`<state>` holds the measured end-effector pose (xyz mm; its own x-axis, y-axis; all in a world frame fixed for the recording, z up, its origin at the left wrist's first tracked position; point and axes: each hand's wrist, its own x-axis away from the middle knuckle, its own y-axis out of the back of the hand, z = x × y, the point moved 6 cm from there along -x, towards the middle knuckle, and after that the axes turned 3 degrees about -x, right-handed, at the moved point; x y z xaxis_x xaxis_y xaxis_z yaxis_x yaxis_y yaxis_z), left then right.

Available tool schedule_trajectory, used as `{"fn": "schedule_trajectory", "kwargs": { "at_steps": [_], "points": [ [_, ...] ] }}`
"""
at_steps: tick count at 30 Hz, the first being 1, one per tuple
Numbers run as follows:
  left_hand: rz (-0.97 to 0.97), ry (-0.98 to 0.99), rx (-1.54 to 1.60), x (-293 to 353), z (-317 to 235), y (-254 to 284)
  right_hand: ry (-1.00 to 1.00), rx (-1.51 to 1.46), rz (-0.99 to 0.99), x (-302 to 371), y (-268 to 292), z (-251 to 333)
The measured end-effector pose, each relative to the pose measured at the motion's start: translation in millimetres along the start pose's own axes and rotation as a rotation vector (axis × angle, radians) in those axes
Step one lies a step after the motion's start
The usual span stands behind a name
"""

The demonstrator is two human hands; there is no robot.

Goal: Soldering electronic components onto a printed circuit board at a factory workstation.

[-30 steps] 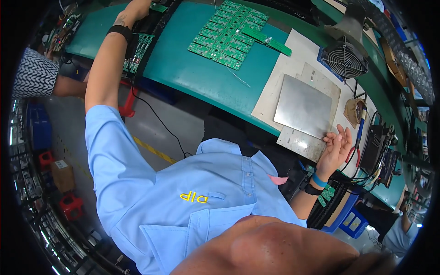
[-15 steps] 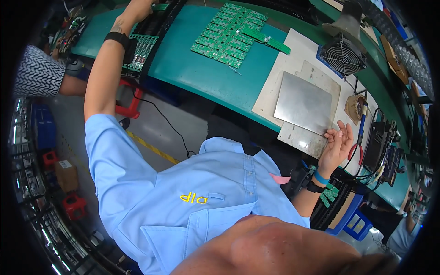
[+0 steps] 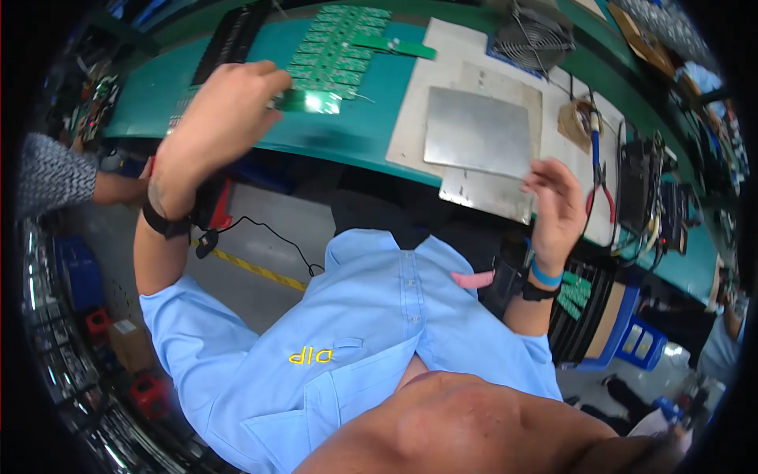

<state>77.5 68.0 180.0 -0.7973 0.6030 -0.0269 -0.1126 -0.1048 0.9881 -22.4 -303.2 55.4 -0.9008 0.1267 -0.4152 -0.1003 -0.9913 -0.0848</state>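
Note:
My left hand (image 3: 233,107), a dark band at its wrist, is closed on one end of a small green circuit board (image 3: 310,101) held above the teal table. Light glints off the board, and motion blurs it a little. Just beyond it lies a panel of several green circuit boards (image 3: 332,47), with a loose narrow green board (image 3: 414,50) resting across its right side. My right hand (image 3: 559,209) hovers by the near right corner of a flat grey metal plate (image 3: 478,129). Its fingers are loosely bent and apart, with nothing visible in them.
Right of the plate are a cutter with red handles (image 3: 604,201), a brown cup-like holder (image 3: 575,122) and dark boxes with cables (image 3: 643,182). A fan (image 3: 535,38) stands behind. Black racks (image 3: 235,39) sit at the far left, and another person's arm (image 3: 118,188) reaches in there.
My left hand has come back from the rack at the far left, bringing a green circuit board toward the middle. My right hand stays near the plate's corner. The whole view has shifted.

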Motion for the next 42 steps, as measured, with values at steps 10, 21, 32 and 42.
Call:
{"fn": "schedule_trajectory", "kwargs": {
  "at_steps": [10,21,32,42],
  "points": [
    [-0.217,-0.399,0.258,-66,-148,-43,-0.425,-0.084,0.077,-2,-63,-16],
    [-0.711,-0.084,1.077,-36,-115,-87,-0.387,-0.105,-0.099,-9,-44,-11],
    [-0.324,-0.006,2.521,-32,-140,-158,-0.534,-0.149,0.107,-6,-75,-8],
    [-0.357,-0.047,2.587,-20,-116,-173,0.108,1.090,0.603,-100,-25,-38]
  ]
}}
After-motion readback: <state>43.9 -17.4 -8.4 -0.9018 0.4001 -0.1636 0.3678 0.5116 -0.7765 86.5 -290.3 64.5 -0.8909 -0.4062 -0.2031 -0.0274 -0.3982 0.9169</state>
